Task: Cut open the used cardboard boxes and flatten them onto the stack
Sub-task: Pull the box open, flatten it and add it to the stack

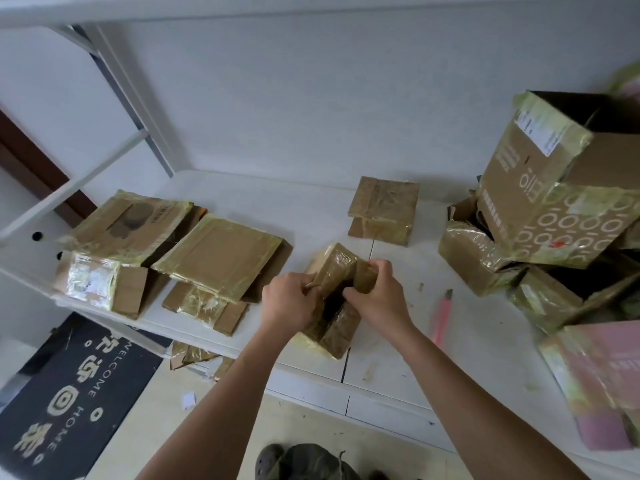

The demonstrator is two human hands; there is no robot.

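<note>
Both bare forearms are reaching forward and converging over the small taped box (pixel 334 299). The left hand (pixel 287 301) is sitting at the box's left side, knuckles up, fingers curling inward and gripping the edge of the slit there. The right hand (pixel 375 292) is sitting at the box's right side, slightly farther forward, its fingers hooking down into the dark opening while the thumb is pressing on the outer face. The two hands are lying close together, nearly touching across the gap, wrists angling toward each other, elbows spreading wide below.
</note>
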